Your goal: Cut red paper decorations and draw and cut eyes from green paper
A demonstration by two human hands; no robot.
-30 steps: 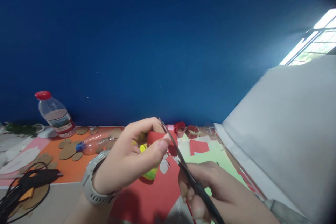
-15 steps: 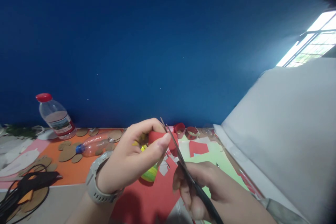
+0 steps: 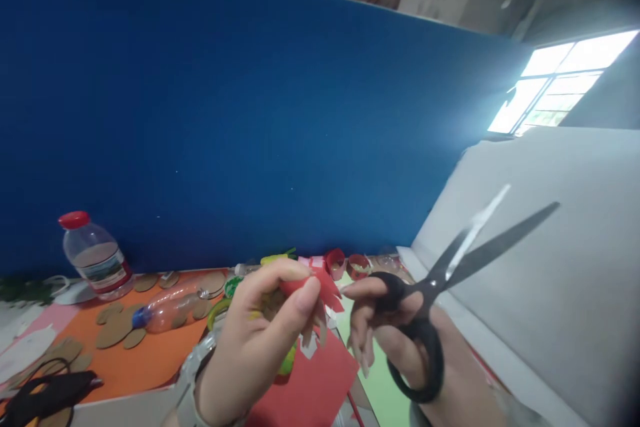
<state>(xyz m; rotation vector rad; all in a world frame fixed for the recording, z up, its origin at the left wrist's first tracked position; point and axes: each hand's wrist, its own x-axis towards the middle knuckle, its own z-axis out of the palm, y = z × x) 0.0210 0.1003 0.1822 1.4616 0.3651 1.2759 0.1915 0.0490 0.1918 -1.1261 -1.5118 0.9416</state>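
Between thumb and fingers, my left hand (image 3: 265, 333) pinches a small piece of red paper (image 3: 327, 290) with slits cut along its right edge. My right hand (image 3: 385, 333) has its fingers in the black handles of a pair of scissors (image 3: 433, 290). The blades stand apart and point up and to the right, away from the paper. My right fingertips are close to the slit edge; whether they touch it I cannot tell. Below the hands lies a larger red sheet (image 3: 310, 393), with white scraps on it and a partly hidden yellow-green object.
To the left are a red-capped bottle (image 3: 97, 257), a clear bottle lying on its side (image 3: 173, 307), cardboard discs (image 3: 115, 330) and a black glue gun (image 3: 50, 393). Red paper rings (image 3: 357, 267) sit at the back. A blue wall (image 3: 250, 113) rises behind; a white board (image 3: 550, 280) stands right.
The scissors have left the red paper and swung round in my right hand, blades now pointing up and right. The paper's slit edge now shows. The view has tilted upward.
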